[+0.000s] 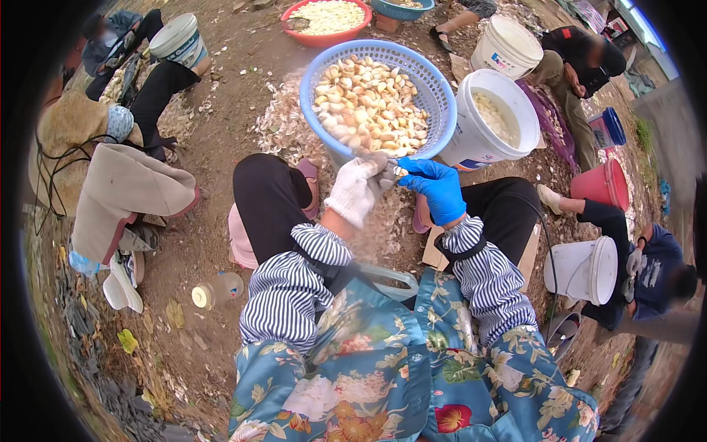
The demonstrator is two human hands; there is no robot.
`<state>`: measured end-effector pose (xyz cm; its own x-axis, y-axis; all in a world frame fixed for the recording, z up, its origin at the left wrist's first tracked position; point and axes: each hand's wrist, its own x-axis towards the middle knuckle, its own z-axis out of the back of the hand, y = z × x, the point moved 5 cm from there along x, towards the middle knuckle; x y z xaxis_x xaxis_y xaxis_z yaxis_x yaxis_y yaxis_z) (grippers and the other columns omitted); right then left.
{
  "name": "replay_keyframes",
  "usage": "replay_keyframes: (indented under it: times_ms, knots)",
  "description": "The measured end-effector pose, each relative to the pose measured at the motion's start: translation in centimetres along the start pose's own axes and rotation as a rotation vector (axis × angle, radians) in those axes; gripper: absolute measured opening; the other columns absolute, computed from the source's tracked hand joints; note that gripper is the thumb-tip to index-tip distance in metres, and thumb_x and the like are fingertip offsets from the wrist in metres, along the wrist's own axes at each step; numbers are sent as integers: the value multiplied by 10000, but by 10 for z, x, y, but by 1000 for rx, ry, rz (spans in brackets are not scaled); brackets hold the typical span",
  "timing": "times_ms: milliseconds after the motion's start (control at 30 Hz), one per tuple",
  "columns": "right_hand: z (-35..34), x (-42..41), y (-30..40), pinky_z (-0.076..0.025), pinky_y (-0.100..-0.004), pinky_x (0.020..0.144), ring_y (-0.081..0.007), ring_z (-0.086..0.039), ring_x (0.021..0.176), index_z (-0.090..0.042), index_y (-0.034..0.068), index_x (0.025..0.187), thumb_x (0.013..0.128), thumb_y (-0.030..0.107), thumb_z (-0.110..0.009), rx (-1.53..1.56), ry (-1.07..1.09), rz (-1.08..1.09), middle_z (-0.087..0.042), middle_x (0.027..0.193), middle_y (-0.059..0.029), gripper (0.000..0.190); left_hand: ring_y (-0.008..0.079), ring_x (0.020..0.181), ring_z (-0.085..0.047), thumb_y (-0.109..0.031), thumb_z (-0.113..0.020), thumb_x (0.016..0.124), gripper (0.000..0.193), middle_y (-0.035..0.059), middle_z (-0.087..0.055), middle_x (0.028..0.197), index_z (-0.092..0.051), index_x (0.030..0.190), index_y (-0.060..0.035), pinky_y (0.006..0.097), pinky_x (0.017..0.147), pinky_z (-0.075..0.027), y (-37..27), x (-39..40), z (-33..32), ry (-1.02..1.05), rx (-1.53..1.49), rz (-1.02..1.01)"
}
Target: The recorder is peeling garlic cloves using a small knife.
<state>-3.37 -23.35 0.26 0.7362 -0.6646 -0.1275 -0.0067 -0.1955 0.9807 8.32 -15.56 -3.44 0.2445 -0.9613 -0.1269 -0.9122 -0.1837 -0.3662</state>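
Note:
My left hand (359, 185), in a white knitted glove with dirty fingertips, meets my right hand (433, 185), in a blue rubber glove, at the near rim of a blue plastic colander (442, 99). Between their fingertips is a small garlic clove (400, 172), pinched by the right hand. The left fingers are closed at the clove; whether they grip it or something else is hidden. Many garlic cloves (370, 105) with tan skins fill the colander. Right of it stands a white bucket (467, 132) holding pale peeled cloves (494, 116) in liquid.
Garlic skins (281, 119) litter the dirt around the colander. Behind is a red basin (326, 38) of pale cloves. A capped plastic bottle (218, 290) lies at left. Several people sit around; a white bucket (580, 271) and a red bucket (602, 185) are at right.

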Motion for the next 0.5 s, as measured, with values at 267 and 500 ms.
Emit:
replay_keyframes:
  times_ms: [267,500]
  knots:
    - [2,-3,-11,-487,-274,809,-152,-610,865,-574,-35,1085,773,28,-616,259,-33,-148,-633,997,-88,321,174,698,-611,-20,-571,817,128,115,-624,822,-560,931,37,262,627,-498,-7,0,-11,-171,348,-173]
    - [7,-4,-30,-485,-248,804,-156,-602,871,-578,-54,1053,764,22,-584,486,13,-185,-633,961,-86,300,137,671,-615,-20,-602,801,140,92,-637,794,-562,925,32,245,584,-487,-34,-7,-8,-451,1060,-373]
